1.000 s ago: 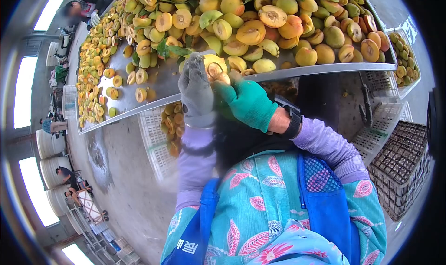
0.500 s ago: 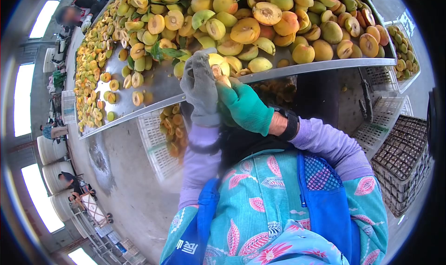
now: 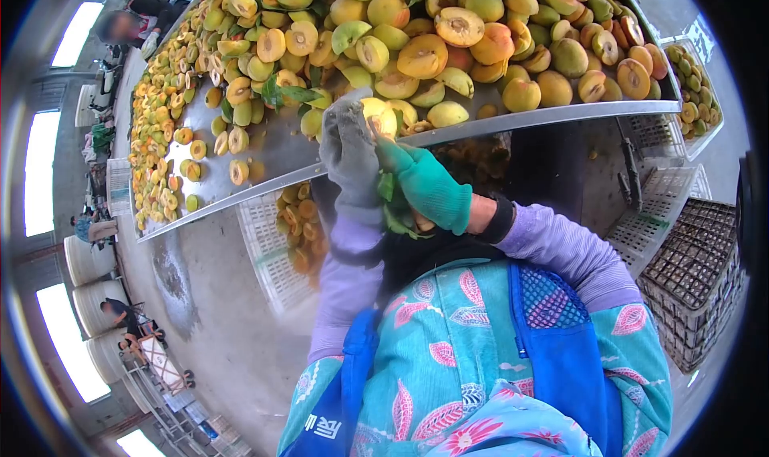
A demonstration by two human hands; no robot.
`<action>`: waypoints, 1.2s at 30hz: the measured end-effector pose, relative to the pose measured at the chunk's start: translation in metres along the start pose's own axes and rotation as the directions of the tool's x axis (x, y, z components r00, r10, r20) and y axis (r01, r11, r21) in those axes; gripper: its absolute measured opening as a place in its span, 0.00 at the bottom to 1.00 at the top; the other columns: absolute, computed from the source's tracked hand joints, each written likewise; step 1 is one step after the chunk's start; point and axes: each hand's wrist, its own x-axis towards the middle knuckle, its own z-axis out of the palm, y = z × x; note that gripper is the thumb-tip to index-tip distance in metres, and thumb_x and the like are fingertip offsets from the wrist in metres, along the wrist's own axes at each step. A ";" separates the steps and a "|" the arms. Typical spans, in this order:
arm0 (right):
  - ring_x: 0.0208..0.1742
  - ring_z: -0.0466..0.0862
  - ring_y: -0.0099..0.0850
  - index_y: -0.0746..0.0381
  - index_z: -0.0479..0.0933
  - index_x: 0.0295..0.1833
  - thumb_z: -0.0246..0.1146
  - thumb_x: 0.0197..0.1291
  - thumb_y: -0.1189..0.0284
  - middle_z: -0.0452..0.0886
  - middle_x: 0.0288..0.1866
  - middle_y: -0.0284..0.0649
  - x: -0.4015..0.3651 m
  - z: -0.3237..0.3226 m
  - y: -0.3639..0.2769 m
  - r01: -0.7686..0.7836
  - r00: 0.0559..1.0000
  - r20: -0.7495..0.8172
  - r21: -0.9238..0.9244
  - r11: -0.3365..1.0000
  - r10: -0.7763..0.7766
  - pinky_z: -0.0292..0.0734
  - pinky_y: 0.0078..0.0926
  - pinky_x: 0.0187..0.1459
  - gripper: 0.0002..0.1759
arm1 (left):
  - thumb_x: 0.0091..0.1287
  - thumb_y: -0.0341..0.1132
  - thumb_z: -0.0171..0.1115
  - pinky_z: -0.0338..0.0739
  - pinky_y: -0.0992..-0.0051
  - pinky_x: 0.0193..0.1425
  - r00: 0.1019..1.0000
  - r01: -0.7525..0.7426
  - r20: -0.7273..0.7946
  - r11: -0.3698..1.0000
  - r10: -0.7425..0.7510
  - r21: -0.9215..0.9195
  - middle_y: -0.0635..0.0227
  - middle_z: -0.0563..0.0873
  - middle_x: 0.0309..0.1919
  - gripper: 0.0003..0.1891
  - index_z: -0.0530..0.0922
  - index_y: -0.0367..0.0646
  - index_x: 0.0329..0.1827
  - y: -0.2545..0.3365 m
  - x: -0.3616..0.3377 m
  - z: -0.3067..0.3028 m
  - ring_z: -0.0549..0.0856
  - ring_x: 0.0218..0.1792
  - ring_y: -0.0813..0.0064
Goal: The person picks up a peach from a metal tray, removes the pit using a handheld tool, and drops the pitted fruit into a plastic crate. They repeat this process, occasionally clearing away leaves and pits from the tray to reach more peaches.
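My left hand (image 3: 350,146), in a grey glove, is closed around a cut yellow apricot (image 3: 380,117) at the metal rim of the sorting table (image 3: 553,117). Close against it on the right is my right hand (image 3: 431,186) in a green glove, its fingers curled together near the fruit's lower edge. Whatever those fingers grip is hidden. Below the right hand, green leaves (image 3: 394,205) and a bit of orange fruit (image 3: 422,222) show between the two wrists. Whole and halved apricots (image 3: 423,55) are heaped just beyond both hands.
Under the table stands a white crate (image 3: 268,253) holding apricot pieces (image 3: 300,225). On the right are a dark lattice crate (image 3: 697,269), a white crate (image 3: 653,209) and another with fruit (image 3: 693,88). Other people (image 3: 124,317) are at the far left.
Both hands have shifted slightly to the right. Leaves and a piece of fruit now show beneath my right hand, where only a dark green blur showed before.
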 end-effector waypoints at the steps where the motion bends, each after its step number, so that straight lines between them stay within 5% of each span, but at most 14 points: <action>1: 0.15 0.69 0.20 0.58 0.74 0.42 0.51 0.73 0.56 0.73 0.23 0.29 -0.014 -0.001 -0.020 -0.177 0.982 0.077 0.064 0.982 0.172 0.62 0.23 0.15 0.16 | 0.75 0.35 0.51 0.75 0.79 0.47 0.994 -0.094 0.070 0.993 0.089 0.067 0.65 0.83 0.46 0.13 0.79 0.35 0.50 0.003 0.000 -0.001 0.79 0.43 0.79; 5: 0.15 0.69 0.22 0.59 0.76 0.44 0.51 0.72 0.54 0.77 0.25 0.32 -0.005 -0.022 -0.042 -0.078 0.983 0.104 -0.504 0.860 0.150 0.62 0.23 0.15 0.19 | 0.75 0.34 0.50 0.76 0.77 0.50 0.976 -0.140 0.191 0.972 0.104 0.187 0.65 0.81 0.45 0.11 0.77 0.36 0.50 0.010 0.004 -0.013 0.79 0.45 0.77; 8: 0.14 0.69 0.22 0.60 0.77 0.43 0.50 0.73 0.53 0.76 0.23 0.33 0.014 -0.013 -0.015 0.467 0.882 0.194 -0.482 0.741 -0.430 0.61 0.22 0.15 0.21 | 0.75 0.35 0.51 0.77 0.75 0.51 0.981 -0.154 0.134 0.985 0.144 0.072 0.62 0.82 0.47 0.13 0.78 0.35 0.50 0.012 0.013 -0.002 0.81 0.46 0.75; 10: 0.11 0.68 0.26 0.58 0.74 0.35 0.50 0.72 0.50 0.71 0.18 0.34 -0.015 0.000 -0.023 -0.036 0.995 0.086 -0.144 0.989 0.049 0.62 0.26 0.12 0.23 | 0.75 0.35 0.53 0.77 0.78 0.49 0.996 -0.069 0.059 0.994 0.073 -0.080 0.62 0.83 0.46 0.13 0.79 0.34 0.50 0.006 0.017 0.002 0.81 0.43 0.78; 12: 0.10 0.67 0.26 0.57 0.71 0.32 0.48 0.71 0.46 0.69 0.16 0.33 -0.016 0.005 -0.027 -0.276 0.955 0.147 0.131 0.952 0.257 0.61 0.26 0.10 0.26 | 0.74 0.36 0.54 0.77 0.79 0.47 0.997 0.062 0.045 0.984 -0.055 -0.169 0.61 0.85 0.45 0.13 0.81 0.34 0.47 0.012 0.012 0.008 0.81 0.40 0.80; 15: 0.09 0.65 0.24 0.55 0.70 0.32 0.48 0.70 0.44 0.69 0.16 0.32 -0.025 -0.007 -0.038 -0.265 0.958 0.044 -0.232 0.936 0.282 0.58 0.24 0.10 0.26 | 0.74 0.38 0.54 0.75 0.82 0.43 0.971 0.149 0.184 0.989 -0.150 0.017 0.67 0.86 0.38 0.14 0.83 0.36 0.42 0.025 0.014 0.012 0.80 0.36 0.84; 18: 0.10 0.62 0.23 0.53 0.70 0.32 0.47 0.69 0.43 0.67 0.16 0.31 -0.020 -0.007 -0.024 -0.142 0.990 -0.011 -0.196 0.970 0.143 0.56 0.25 0.09 0.25 | 0.74 0.41 0.53 0.74 0.83 0.39 0.912 0.221 0.320 0.964 -0.258 0.148 0.69 0.87 0.36 0.16 0.84 0.37 0.40 0.028 0.026 0.014 0.80 0.34 0.86; 19: 0.10 0.60 0.24 0.51 0.70 0.31 0.47 0.69 0.43 0.65 0.15 0.29 -0.022 0.001 -0.029 -0.275 0.955 0.156 0.153 0.949 0.251 0.55 0.25 0.10 0.24 | 0.74 0.41 0.53 0.74 0.84 0.38 0.894 0.251 0.339 0.955 -0.291 0.158 0.69 0.87 0.36 0.17 0.84 0.37 0.40 0.026 0.027 0.014 0.80 0.34 0.86; 20: 0.10 0.60 0.23 0.51 0.70 0.31 0.48 0.69 0.43 0.65 0.15 0.28 -0.023 -0.001 -0.029 -0.300 0.944 0.204 0.198 0.933 0.260 0.55 0.24 0.10 0.24 | 0.74 0.42 0.53 0.74 0.84 0.37 0.875 0.282 0.358 0.945 -0.325 0.168 0.68 0.88 0.36 0.17 0.84 0.37 0.40 0.024 0.029 0.013 0.79 0.33 0.87; 24: 0.12 0.63 0.23 0.51 0.70 0.31 0.50 0.69 0.44 0.65 0.15 0.27 -0.021 -0.010 -0.019 -0.347 0.906 0.333 0.228 0.910 0.262 0.59 0.23 0.13 0.23 | 0.74 0.46 0.52 0.77 0.80 0.35 0.792 0.112 0.564 0.964 -0.234 0.242 0.64 0.88 0.35 0.19 0.82 0.38 0.46 0.012 0.037 0.002 0.82 0.34 0.82; 27: 0.11 0.65 0.23 0.52 0.70 0.31 0.49 0.71 0.47 0.66 0.14 0.27 -0.010 -0.016 -0.015 -0.559 0.729 0.676 0.500 0.661 0.104 0.62 0.25 0.14 0.22 | 0.74 0.47 0.52 0.81 0.73 0.36 0.699 0.595 0.513 0.803 -0.498 -0.031 0.60 0.86 0.36 0.19 0.79 0.38 0.50 0.042 0.026 0.005 0.84 0.35 0.75; 31: 0.09 0.63 0.20 0.56 0.68 0.34 0.45 0.72 0.45 0.64 0.14 0.26 -0.013 -0.013 -0.012 -0.307 0.770 0.632 0.248 0.919 0.087 0.59 0.19 0.12 0.25 | 0.71 0.54 0.52 0.84 0.65 0.37 0.812 0.583 0.310 0.659 -0.494 -0.475 0.55 0.83 0.40 0.25 0.76 0.38 0.53 0.050 0.003 0.004 0.85 0.36 0.63; 34: 0.09 0.63 0.21 0.57 0.68 0.34 0.45 0.71 0.45 0.65 0.14 0.28 -0.024 -0.018 -0.018 -0.449 0.708 0.670 0.179 0.875 0.226 0.60 0.19 0.12 0.26 | 0.68 0.56 0.54 0.83 0.64 0.40 0.954 0.298 -0.029 0.953 -0.300 -0.059 0.56 0.83 0.41 0.29 0.74 0.37 0.56 0.043 -0.006 -0.015 0.85 0.38 0.61; 36: 0.09 0.64 0.23 0.57 0.68 0.34 0.46 0.71 0.45 0.67 0.14 0.30 -0.034 -0.027 -0.018 -0.487 0.725 0.633 0.195 0.851 0.270 0.61 0.20 0.12 0.26 | 0.64 0.52 0.59 0.80 0.63 0.44 0.889 0.438 0.103 0.766 -0.445 -0.471 0.53 0.83 0.42 0.27 0.75 0.38 0.56 0.047 -0.003 -0.084 0.84 0.40 0.57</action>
